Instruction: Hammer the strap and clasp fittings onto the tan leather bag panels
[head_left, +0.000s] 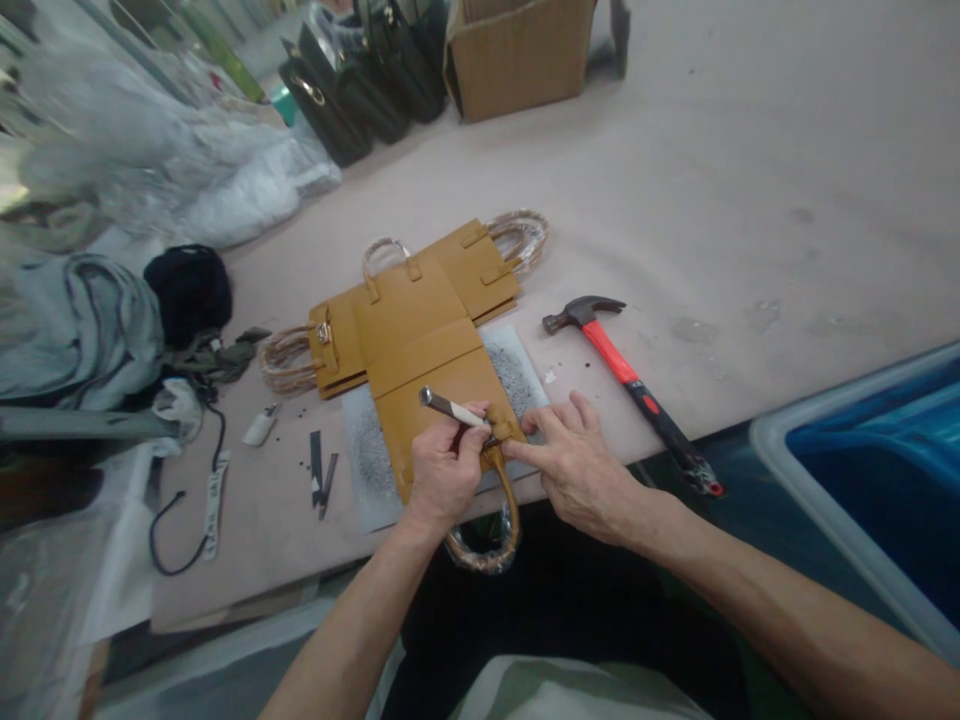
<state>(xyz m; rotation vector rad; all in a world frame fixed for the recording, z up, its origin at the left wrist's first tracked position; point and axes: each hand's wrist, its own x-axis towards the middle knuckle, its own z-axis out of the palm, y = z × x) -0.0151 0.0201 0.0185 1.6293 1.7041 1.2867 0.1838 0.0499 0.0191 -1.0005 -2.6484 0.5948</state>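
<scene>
A wide pale worktop (712, 180) fills most of the view. A blue bin (885, 440) stands off its near right corner and a cardboard box (517, 55) sits at its far edge, with black handbags (352, 80) just to the left of the box. Near the middle of the near edge lie several flat tan bags (420, 310), overlapping one another. The nearest bag (442, 395) rests on a grey pad (517, 370) that reaches the edge. A hammer (630, 385) with a red and black grip lies slantwise just right of the pad, its grip end jutting past the near edge. The right hand (581, 465) is spread open, its palm down on the pad and its forefinger pressing the tab where the handle joins the nearest bag. The left hand (442, 475) is clenched around a punch (450, 408), whose tip meets the same tab. The wrapped handle (495, 530) loops down over the near edge between the two wrists.
</scene>
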